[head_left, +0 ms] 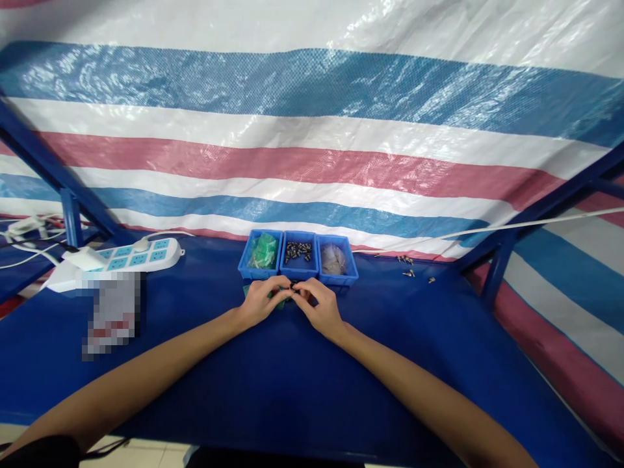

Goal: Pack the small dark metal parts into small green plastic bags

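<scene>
My left hand point(263, 301) and my right hand point(319, 305) meet just in front of the blue bins, fingertips pinched together. Between them is something small and dark, too little to make out. Green pieces point(247, 294) show beside and under my left hand, partly covered by it. Behind the hands, the left bin point(242, 265) holds a green bag point(264, 251). Small black and metal parts point(298, 250) lie in the middle bin point(299, 272). A clear bag of greyish contents point(333, 259) sits in the right bin point(351, 264).
A white power strip point(160, 255) with plugs lies at the left on the blue table point(292, 390). Near it is a blurred-out item point(114, 312). Small metal parts point(408, 273) are scattered at the right. A striped sheet point(312, 162) hangs behind, with blue frame bars point(497, 266) at the sides.
</scene>
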Demonstrator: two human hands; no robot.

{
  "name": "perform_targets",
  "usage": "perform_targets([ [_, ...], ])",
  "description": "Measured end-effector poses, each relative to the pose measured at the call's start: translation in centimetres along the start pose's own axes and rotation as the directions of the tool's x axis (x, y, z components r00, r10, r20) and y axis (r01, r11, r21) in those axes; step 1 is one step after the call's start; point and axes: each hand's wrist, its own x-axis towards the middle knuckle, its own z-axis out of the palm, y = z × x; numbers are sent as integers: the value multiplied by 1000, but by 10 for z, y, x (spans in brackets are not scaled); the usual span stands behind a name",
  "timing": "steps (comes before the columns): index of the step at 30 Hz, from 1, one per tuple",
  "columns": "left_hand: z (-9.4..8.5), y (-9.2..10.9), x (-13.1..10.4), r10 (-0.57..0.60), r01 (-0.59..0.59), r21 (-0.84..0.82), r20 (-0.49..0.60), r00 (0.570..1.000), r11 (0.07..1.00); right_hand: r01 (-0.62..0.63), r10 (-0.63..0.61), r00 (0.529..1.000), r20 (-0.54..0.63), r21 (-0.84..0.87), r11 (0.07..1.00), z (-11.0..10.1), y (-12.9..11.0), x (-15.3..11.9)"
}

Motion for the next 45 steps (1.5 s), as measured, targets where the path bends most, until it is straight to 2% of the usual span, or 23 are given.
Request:
perform_targets([
  [3, -2, 1, 1, 21, -20, -24, 36, 999, 1000, -22, 22, 1000, 21, -12, 1000, -2, -4, 1],
  [6, -4, 4, 2, 8, -6, -40, 57, 998, 999, -35, 34, 999, -26, -25, 999, -7, -8, 0],
  [9, -6, 6, 3, -18, 20, -41, 46, 999, 999, 44, -48, 982, -185, -26, 999, -17, -11, 2],
  [12, -6, 7, 3, -28, 29, -42, 23, 999, 999, 119, -135, 907, -399, -66, 991, -32, -13, 13],
  [13, -6, 7, 3, -29, 30, -46, 15, 999, 998, 112, -139, 890, -435, -88, 990, -38, -14, 19],
  [14, -6, 8, 3, -33, 33, -49, 7, 999, 998, 84, -126, 894, -429, -115, 990, -43, -15, 25],
  [17, -6, 8, 3, -62, 62, -47, -9, 998, 997, -73, 27, 973, -229, -196, 978, -53, -14, 43],
  [18, -6, 8, 3, -74, 73, -45, -12, 997, 996, -115, 82, 984, -159, -210, 971, -53, -12, 46],
  [20, -6, 7, 2, -90, 89, -53, -17, 996, 995, -148, 137, 989, -63, -247, 958, -47, -8, 46],
  [23, -6, 5, 0, -100, 98, -76, -26, 995, 992, -85, 130, 981, 146, -283, 955, -29, -1, 34],
  [25, -5, 4, -1, -113, 110, -80, -32, 993, 991, -51, 132, 964, 230, -327, 944, -18, 3, 25],
  [28, -4, 4, -1, -126, 123, -84, -39, 991, 989, -32, 142, 958, 249, -400, 916, -9, 7, 15],
  [34, -4, 3, -1, -103, 98, -96, -48, 994, 991, 53, 82, 942, 324, -387, 921, -5, 8, 9],
  [38, -4, 3, 0, -100, 96, -85, -42, 994, 992, 13, 190, 908, 373, -477, 879, 0, 4, 5],
  [41, -4, 4, 0, -94, 91, -76, -39, 995, 993, -23, 261, 898, 355, -553, 833, 5, 4, 3],
  [45, -4, 4, 0, -84, 82, -61, -42, 996, 995, -28, 283, 897, 340, -595, 803, 9, 5, 2],
])
